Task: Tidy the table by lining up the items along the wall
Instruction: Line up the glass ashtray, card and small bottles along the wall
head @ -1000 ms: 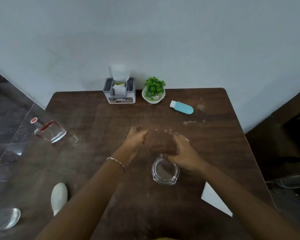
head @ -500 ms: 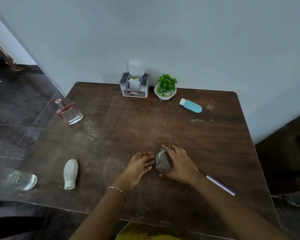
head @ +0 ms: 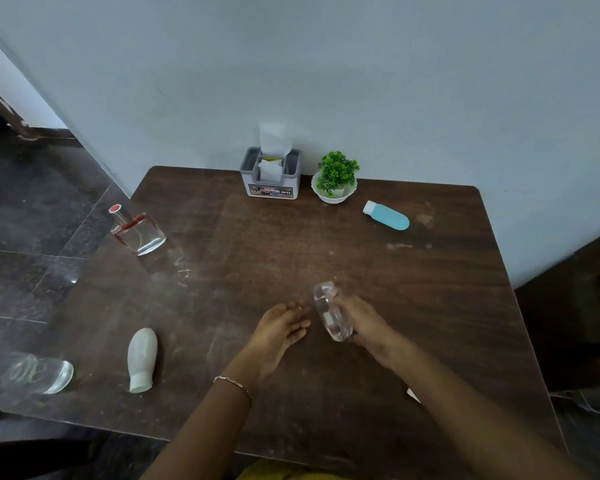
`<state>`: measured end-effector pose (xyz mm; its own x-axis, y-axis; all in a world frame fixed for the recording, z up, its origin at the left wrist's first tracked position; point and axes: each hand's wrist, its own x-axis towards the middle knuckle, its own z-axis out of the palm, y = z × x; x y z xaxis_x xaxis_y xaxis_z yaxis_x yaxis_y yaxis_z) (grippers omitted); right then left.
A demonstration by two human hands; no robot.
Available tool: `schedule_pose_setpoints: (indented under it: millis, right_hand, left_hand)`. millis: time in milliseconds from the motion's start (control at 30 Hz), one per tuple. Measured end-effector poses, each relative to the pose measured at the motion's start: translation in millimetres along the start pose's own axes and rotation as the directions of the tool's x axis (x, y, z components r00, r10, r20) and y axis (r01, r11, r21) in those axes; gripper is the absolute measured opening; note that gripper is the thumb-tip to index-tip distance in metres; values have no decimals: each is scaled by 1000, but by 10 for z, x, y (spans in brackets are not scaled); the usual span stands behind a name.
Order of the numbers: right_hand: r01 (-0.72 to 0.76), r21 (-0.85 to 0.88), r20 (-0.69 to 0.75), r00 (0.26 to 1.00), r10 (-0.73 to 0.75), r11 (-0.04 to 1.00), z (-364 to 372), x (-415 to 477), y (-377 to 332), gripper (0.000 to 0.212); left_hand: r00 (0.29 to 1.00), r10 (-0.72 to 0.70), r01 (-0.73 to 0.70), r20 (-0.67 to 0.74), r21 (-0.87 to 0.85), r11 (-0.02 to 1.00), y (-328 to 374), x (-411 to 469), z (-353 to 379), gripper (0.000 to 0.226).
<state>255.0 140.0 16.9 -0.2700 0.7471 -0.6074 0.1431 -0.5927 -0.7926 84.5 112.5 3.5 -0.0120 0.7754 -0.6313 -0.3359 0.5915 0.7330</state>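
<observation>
My right hand (head: 368, 323) grips a clear glass ashtray (head: 330, 311), tilted on its edge just above the middle of the brown table (head: 413, 289). My left hand (head: 278, 332) hovers beside it, fingers relaxed, holding nothing. Against the wall stand a grey tissue holder (head: 271, 178) and a small green plant in a white bowl (head: 335, 180). A blue bottle (head: 387, 216) lies on its side right of the plant. At the left edge are a clear perfume bottle with red trim (head: 139, 232), a white bottle lying down (head: 141, 358) and a clear glass bottle (head: 37, 372).
A white card (head: 413, 395) peeks out from under my right forearm near the table's right front. Dark tiled floor lies left of the table, and a dark piece of furniture stands to the right.
My right hand has lifted the ashtray off the table and tilted it upright. The view has pulled back, and my left hand stays beside it.
</observation>
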Motion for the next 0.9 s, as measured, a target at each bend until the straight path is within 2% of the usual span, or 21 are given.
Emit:
schedule_pose_setpoints:
  millis: [67,133,200,400,500,633,700,800,900]
  right_hand:
    - [-120,201,142,986,92,972,-21,34,-64,67]
    - [-178,301,203,972,120,937,-52,69,-87,76]
    - [-210,315,180,971,159,925,-72,100,-107,82]
    - [-221,304,73,975,209,927,-112,162,-238,91]
    - [-116,323,-50,989,139,939,-112,208,-293,76]
    - [19,227,-286,957,48,974,-155,266,-383,19]
    - [62,185,-352,936,7,981,-234,304,-447,2]
    - [115,119,-443,895,-51,986,-416,398,-559,6]
    - [173,-15,-581,800,-150,985,-643,532,-746,10]
  left_hand:
    - [996,21,-20,89,-7,1000,71,42,49,16]
    - [987,23,-26,161,16,1000,143,82,72,33]
    - [981,6,-16,196,52,999,197,138,64,37]
    - [977,25,-60,214,155,986,284,281,64,17]
    - [980,55,-78,191,116,990,317,395,101,25]
    - [988,83,-92,130,67,994,402,539,253,30]
    - [988,101,-108,116,58,992,468,615,364,28]
    - [985,113,-120,132,49,992,602,737,549,26]
    - [979,122,-131,165,43,990,818,898,769,28]
